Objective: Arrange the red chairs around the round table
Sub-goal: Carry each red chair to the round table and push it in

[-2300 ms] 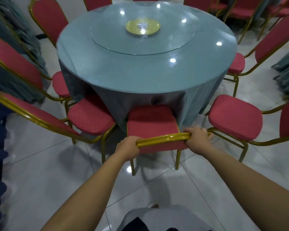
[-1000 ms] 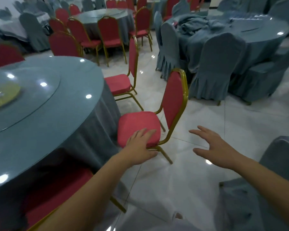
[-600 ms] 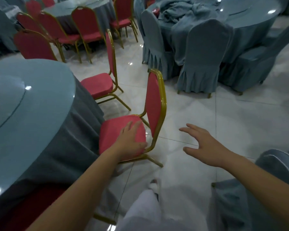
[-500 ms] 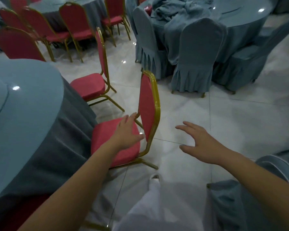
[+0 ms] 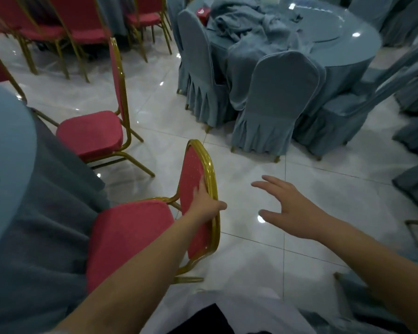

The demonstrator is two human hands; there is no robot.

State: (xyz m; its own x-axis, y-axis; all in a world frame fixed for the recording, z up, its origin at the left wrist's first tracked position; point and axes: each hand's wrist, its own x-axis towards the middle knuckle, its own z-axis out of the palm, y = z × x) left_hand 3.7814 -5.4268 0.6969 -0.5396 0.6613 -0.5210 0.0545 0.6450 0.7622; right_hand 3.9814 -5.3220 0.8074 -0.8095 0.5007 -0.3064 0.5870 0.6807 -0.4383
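Observation:
The round table (image 5: 7,153) with its grey-blue cloth fills the left edge. A red chair (image 5: 130,232) with a gold frame stands beside it, seat toward the table and part of the seat against the cloth. My left hand (image 5: 205,203) grips the right edge of its backrest, fingers on the red pad and thumb round the gold tube. To the right, my right hand (image 5: 287,213) hovers over the floor with fingers spread, touching nothing. A second red chair (image 5: 89,133) stands further along the table.
Another table (image 5: 336,44) piled with cloth stands at the back right, ringed by chairs in grey-blue covers (image 5: 275,100). More red chairs (image 5: 82,32) crowd the back left. Covered chairs (image 5: 415,184) line the right edge. Glossy white tiled floor lies between.
I turned from the chair I pushed in toward the one to its right. My left hand went from the seat up to the backrest edge and took hold of it.

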